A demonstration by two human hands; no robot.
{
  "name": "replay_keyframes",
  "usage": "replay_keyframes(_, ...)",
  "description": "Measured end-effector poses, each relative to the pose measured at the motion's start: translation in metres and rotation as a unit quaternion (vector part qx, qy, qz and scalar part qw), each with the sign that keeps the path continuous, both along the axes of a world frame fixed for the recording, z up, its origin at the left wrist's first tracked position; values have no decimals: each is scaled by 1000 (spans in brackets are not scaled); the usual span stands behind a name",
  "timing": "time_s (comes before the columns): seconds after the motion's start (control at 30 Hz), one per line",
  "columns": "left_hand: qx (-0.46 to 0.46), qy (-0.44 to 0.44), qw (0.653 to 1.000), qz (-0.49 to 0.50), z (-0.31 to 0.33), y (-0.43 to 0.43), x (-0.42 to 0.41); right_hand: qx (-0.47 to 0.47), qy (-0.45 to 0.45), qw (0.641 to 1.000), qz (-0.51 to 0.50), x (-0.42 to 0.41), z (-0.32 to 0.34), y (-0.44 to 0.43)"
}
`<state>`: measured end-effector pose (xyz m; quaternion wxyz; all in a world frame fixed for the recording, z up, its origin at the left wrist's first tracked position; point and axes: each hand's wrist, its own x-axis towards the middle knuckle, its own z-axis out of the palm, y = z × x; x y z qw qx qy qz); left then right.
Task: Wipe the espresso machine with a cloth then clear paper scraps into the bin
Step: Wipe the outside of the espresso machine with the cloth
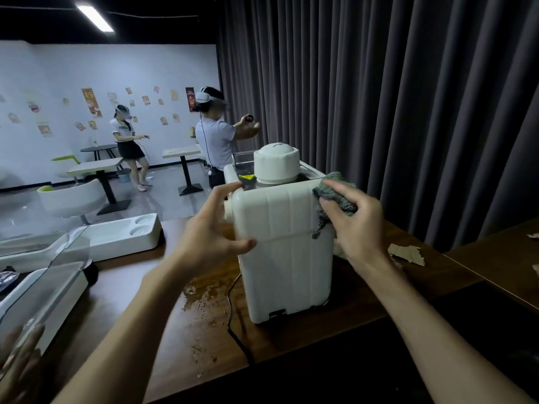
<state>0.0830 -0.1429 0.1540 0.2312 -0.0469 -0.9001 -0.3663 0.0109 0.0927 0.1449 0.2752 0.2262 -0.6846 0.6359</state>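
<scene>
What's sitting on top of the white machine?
A round white lid stands on the machine, beside a yellow sticker. The right hand holds a cloth against its top corner. Whatever is under the lid is hidden.

No text is readable. The yellow label [246,177] on the espresso machine [285,243] and the wall posters [92,102] are blurred.
</scene>
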Motion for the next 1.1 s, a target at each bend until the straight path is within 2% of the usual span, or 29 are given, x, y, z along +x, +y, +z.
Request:
replay_keyframes(0.13,-48,-91,994,24,32,-14,6,63,40,997,-10,18,-11,-10)
replay_keyframes(0.23,-128,-29,983,129,38,3,8,13,20,999,28,14,-1,-2)
replay_keyframes(0.47,-113,74,954,269,36,62,-11,4,-33,999,33,-36,32,15)
replay_keyframes(0.63,-104,47,950,290,58,81,-45,73,-17,990,120,-75,64,11)
replay_keyframes(0.83,-81,120,928,343,54,84,-55,146,-19,974,172,-105,77,-17)
replay_keyframes(1.1,-32,170,942,288,52,55,-50,181,-8,962,204,-109,78,-35)
